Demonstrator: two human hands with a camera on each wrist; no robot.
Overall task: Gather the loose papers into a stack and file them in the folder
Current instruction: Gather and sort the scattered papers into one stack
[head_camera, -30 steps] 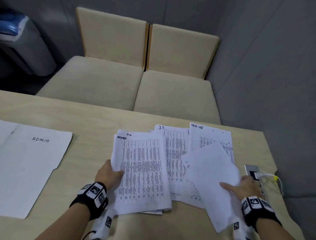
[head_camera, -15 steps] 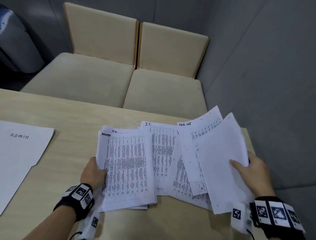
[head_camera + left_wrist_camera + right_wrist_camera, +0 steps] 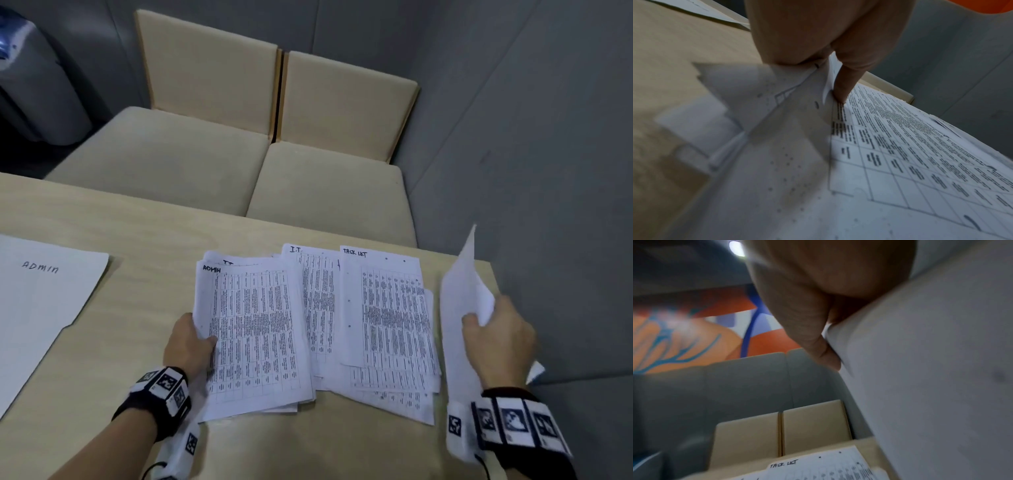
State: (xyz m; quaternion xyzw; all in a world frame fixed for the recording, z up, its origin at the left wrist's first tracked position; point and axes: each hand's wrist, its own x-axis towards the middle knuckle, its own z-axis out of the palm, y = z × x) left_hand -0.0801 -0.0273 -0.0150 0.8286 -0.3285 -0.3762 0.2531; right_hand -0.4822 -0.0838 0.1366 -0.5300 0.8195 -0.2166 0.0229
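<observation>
Printed sheets lie fanned on the wooden table (image 3: 144, 236): a pile headed ADMIN (image 3: 253, 335), one headed I.T. (image 3: 318, 308) and one headed TASK LIST (image 3: 394, 322) (image 3: 818, 467). My left hand (image 3: 191, 342) (image 3: 830, 65) pinches the left edge of the ADMIN pile, thumb on top. My right hand (image 3: 496, 339) (image 3: 818, 331) grips a blank-backed sheet (image 3: 462, 308) (image 3: 931, 386), lifted almost upright at the table's right end. A white folder marked ADMIN (image 3: 41, 308) lies flat at the left.
Two beige upholstered chairs (image 3: 274, 154) stand beyond the table's far edge. Grey wall panels (image 3: 531, 171) close the right side. A grey and blue bin (image 3: 30, 78) stands at the far left. The table's right edge runs just past my right hand.
My right hand has raised its sheet off the TASK LIST pile and swung it right, up to near vertical. The TASK LIST page now lies uncovered. The left hand keeps its hold.
</observation>
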